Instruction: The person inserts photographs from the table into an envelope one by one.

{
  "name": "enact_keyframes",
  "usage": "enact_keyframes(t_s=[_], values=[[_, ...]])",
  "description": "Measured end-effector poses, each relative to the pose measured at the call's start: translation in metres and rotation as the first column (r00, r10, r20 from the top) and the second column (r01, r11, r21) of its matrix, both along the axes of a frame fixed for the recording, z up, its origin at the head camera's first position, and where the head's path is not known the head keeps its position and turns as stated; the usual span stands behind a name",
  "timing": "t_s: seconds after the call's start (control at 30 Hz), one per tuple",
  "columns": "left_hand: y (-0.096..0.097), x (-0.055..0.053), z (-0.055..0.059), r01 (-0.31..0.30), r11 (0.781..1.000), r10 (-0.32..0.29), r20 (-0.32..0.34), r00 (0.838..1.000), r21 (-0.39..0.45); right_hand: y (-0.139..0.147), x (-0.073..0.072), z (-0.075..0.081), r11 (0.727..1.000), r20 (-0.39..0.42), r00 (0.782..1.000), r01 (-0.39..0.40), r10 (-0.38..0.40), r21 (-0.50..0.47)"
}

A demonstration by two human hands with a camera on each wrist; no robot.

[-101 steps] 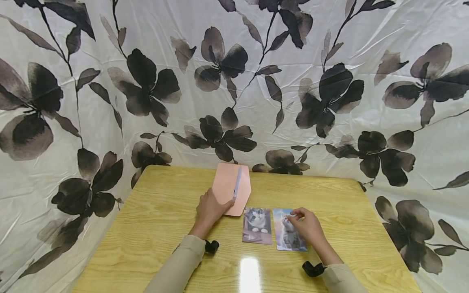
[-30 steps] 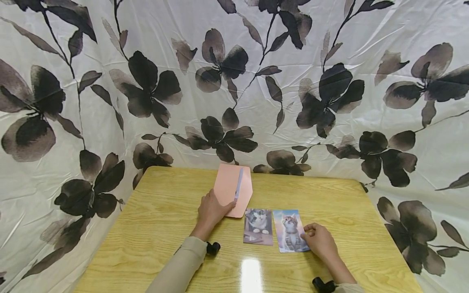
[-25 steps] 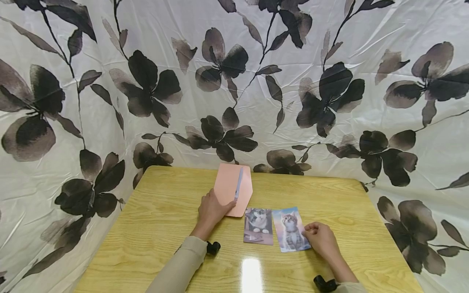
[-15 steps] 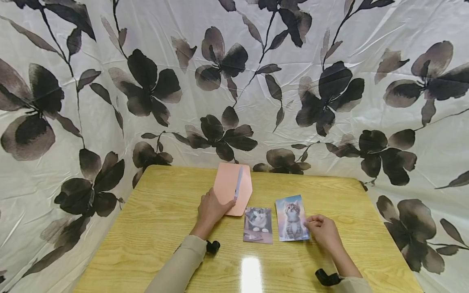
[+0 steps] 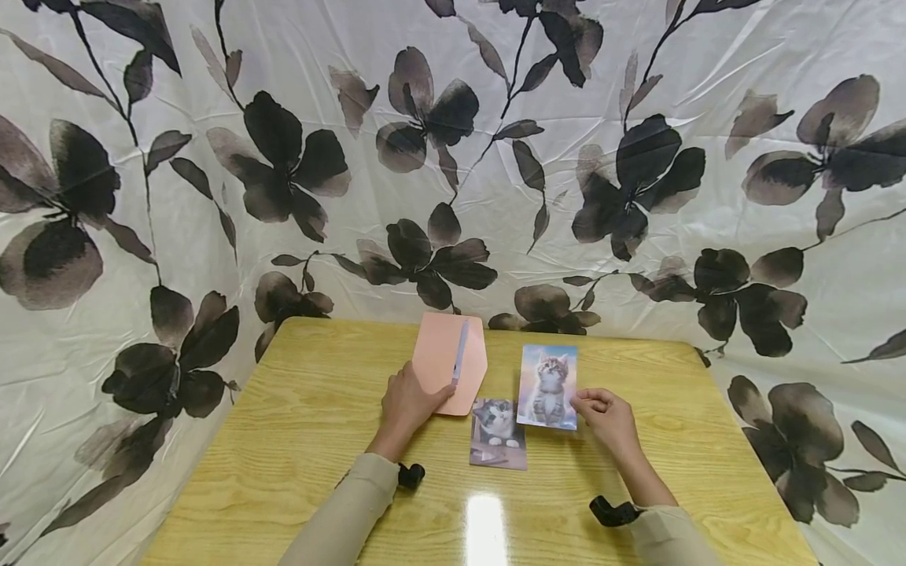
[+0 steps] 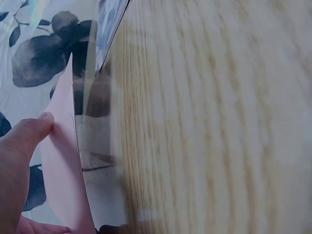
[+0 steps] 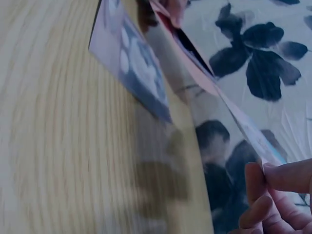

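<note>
My left hand (image 5: 409, 402) grips the near left part of a pink envelope (image 5: 436, 354); in the left wrist view its thumb (image 6: 35, 129) lies on the envelope's face with fingers beneath. A lavender strip (image 5: 462, 346) shows in the envelope's slit, beside the spread flap on the right. Between thumb and fingertips my right hand (image 5: 609, 418) pinches the right edge of a tabby kitten picture card (image 5: 548, 384), raised above the table. Another card (image 5: 499, 434), with a grey-and-white cat, lies flat just below the envelope and slightly left of the raised card.
The yellow wood-grain table (image 5: 304, 456) carries everything. Behind it hangs a white cloth (image 5: 538, 259) with dark flowers. Each wrist wears a small black camera, such as the one on the right wrist (image 5: 612, 511).
My right hand slid down to the kitten card's right edge, took hold and lifted it off the table, moving it away and then left toward the envelope. My left hand stays put.
</note>
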State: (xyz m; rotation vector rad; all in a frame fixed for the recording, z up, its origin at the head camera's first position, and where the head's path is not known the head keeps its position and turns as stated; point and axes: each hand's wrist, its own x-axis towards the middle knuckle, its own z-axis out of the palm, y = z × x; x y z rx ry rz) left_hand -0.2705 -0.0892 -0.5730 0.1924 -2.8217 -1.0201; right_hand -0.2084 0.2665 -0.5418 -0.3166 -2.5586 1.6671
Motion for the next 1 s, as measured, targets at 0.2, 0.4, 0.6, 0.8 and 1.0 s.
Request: enact_keyframes(t_s=[0.2, 0.4, 0.6, 0.8, 1.0], values=[[0.000, 0.001, 0.000, 0.002, 1.000, -0.002, 0.008, 1.000, -0.003, -0.023, -0.017, -0.006, 0.997, -0.022, 1.000, -0.018, 0.016, -0.074], [0.000, 0.001, 0.001, 0.006, 1.000, -0.006, 0.007, 1.000, -0.001, -0.047, -0.034, -0.009, 0.992, -0.046, 0.999, -0.031, 0.025, -0.126], [0.000, 0.000, 0.000, 0.007, 1.000, -0.007, -0.002, 1.000, 0.003, -0.066, -0.049, -0.008, 0.990, -0.052, 0.998, -0.030, 0.023, -0.138], [0.001, 0.000, 0.000, 0.012, 1.000, -0.012, -0.006, 1.000, -0.008, -0.080, -0.060, -0.009, 0.987, -0.068, 0.998, -0.026, 0.016, -0.159], [0.000, 0.002, 0.003, 0.009, 1.000, -0.009, 0.003, 1.000, -0.013, -0.091, -0.069, -0.013, 0.983, -0.083, 0.996, -0.033, 0.018, -0.181]])
